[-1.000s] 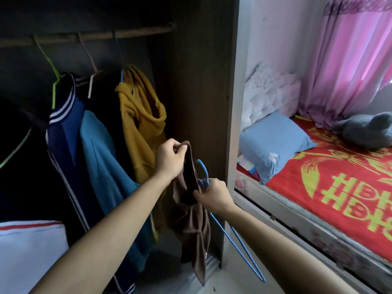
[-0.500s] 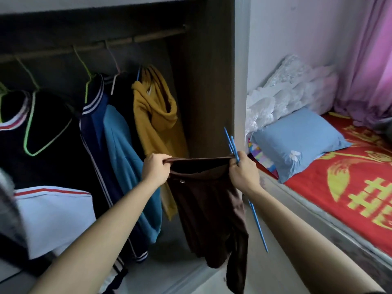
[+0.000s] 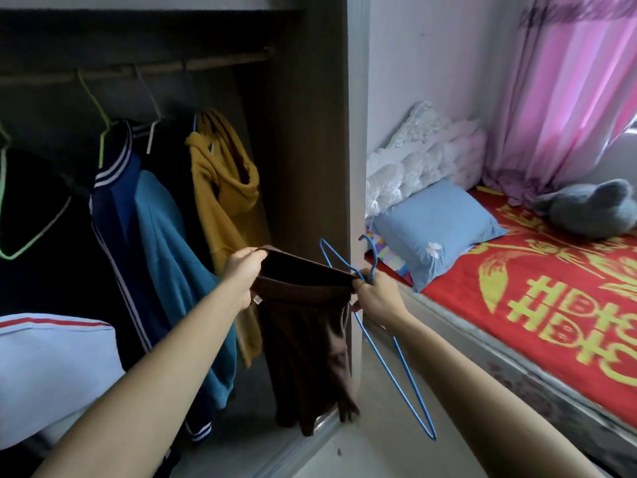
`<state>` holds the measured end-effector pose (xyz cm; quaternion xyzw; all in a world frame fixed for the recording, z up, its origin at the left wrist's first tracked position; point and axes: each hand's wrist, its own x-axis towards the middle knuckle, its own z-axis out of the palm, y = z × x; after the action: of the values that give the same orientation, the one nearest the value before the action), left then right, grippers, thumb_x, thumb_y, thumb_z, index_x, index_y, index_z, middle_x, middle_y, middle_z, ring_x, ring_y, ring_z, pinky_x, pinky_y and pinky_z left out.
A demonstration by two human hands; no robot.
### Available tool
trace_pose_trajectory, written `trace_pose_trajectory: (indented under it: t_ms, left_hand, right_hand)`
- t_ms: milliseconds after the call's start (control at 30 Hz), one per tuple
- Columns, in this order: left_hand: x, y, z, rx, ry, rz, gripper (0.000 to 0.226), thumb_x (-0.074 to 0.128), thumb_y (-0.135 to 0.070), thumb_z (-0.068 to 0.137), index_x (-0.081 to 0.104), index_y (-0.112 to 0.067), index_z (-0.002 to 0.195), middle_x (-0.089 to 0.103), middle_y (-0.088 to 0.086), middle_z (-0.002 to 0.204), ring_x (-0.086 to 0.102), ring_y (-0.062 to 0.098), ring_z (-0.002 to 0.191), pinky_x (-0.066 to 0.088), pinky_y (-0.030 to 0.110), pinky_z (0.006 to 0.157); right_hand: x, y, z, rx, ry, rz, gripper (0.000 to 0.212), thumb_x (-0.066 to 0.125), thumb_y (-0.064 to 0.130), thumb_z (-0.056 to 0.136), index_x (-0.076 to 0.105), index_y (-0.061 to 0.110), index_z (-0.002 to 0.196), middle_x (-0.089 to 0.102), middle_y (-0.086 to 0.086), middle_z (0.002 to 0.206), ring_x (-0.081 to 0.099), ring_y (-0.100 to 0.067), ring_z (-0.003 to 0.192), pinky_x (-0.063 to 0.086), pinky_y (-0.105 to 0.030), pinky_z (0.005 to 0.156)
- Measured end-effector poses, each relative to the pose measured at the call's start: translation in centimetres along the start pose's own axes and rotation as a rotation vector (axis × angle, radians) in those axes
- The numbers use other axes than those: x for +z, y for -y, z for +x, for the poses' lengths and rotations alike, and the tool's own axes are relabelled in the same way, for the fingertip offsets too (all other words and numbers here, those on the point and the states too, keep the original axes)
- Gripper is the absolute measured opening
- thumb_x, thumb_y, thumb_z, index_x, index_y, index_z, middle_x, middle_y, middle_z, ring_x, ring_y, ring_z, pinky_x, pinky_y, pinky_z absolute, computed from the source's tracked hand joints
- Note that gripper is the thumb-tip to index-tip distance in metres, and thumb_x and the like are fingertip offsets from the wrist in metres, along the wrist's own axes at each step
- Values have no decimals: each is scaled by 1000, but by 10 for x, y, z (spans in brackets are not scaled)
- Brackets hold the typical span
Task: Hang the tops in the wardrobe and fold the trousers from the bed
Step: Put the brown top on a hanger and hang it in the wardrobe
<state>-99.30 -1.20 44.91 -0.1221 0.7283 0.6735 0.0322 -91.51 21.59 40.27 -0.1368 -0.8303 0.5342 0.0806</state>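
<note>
A second ago the left hand (image 3: 243,270) and right hand (image 3: 374,298) were close together, with the brown garment (image 3: 306,346) bunched in a narrow twist between them. They have since drawn apart, and its opening is now stretched wide between the two grips, the cloth hanging broader below. More of the blue hanger (image 3: 405,391) now stands above the right hand. The view, turned toward the wardrobe half a second ago, has swung back to take in the curtain (image 3: 568,98) and grey soft toy (image 3: 593,208).
</note>
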Motion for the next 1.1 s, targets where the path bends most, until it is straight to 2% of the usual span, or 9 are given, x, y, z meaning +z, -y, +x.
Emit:
trace_pose_trajectory:
  t_ms: [67, 167, 267, 367, 500, 700, 833, 933, 1100]
  left_hand:
    - [1, 0, -1, 222, 37, 267, 12, 67, -31, 87, 69, -22, 80, 70, 0, 79, 67, 21, 75, 47, 23, 49]
    - [0, -1, 2, 475, 57, 624, 21, 74, -36, 83, 66, -22, 70, 65, -11, 68, 59, 5, 65, 39, 18, 51]
    - [2, 2, 8, 531, 18, 815, 15, 71, -32, 85, 63, -27, 73, 60, -16, 68, 52, 1, 62, 32, 15, 49]
    - [3, 13, 14, 506, -23, 869, 12, 68, -30, 88, 63, -24, 79, 63, -6, 76, 54, 12, 67, 34, 23, 53]
    - [-3, 24, 22, 469, -56, 849, 11, 69, -26, 88, 65, -17, 83, 63, -2, 78, 54, 14, 69, 33, 21, 52]
    - [-1, 30, 22, 527, 33, 786, 8, 70, -21, 88, 66, -17, 82, 65, -3, 76, 56, 8, 65, 38, 21, 53]
    - [14, 26, 3, 603, 186, 705, 5, 71, -19, 88, 69, -22, 84, 65, -10, 75, 63, 6, 70, 45, 17, 54]
    - [21, 21, -10, 609, 268, 569, 3, 71, -23, 88, 73, -21, 87, 71, -8, 78, 69, 9, 75, 57, 25, 65]
    - [9, 13, -15, 655, 338, 398, 15, 72, -28, 86, 71, -37, 74, 73, -15, 75, 71, 7, 74, 56, 18, 60]
  right_hand:
    - [-4, 3, -3, 28, 14, 34, 16, 50, 14, 92, 65, 12, 86, 69, -9, 80, 69, -16, 61, 60, -39, 64]
    - [-10, 10, -16, 75, 86, -18, 18, 57, 27, 94, 67, 14, 88, 61, 2, 71, 56, -7, 57, 45, -24, 54]
    - [-22, 25, -30, 124, 167, -14, 30, 53, 36, 100, 71, 12, 100, 61, 2, 81, 49, -8, 65, 35, -20, 56]
    - [-41, 47, -44, 121, 186, -17, 29, 49, 29, 102, 71, 12, 99, 48, 0, 65, 39, -10, 53, 30, -19, 45]
    - [-68, 72, -62, 85, 254, -43, 28, 54, 26, 100, 75, 13, 86, 43, 11, 45, 35, -4, 41, 28, -16, 38]
    - [-58, 80, -71, 140, 402, -22, 26, 57, 27, 97, 77, 14, 86, 41, 6, 51, 32, -8, 42, 27, -21, 38]
    - [-25, 70, -59, 178, 349, 10, 22, 59, 25, 94, 74, 8, 96, 39, 4, 53, 31, -9, 41, 25, -24, 39]
    - [-2, 61, -49, 210, 216, 13, 31, 58, 27, 90, 71, 1, 100, 38, 5, 49, 32, -9, 40, 27, -26, 42]
    - [6, 53, -44, 210, 188, 79, 27, 51, 31, 92, 63, 12, 77, 39, 6, 51, 32, -7, 39, 27, -23, 42]
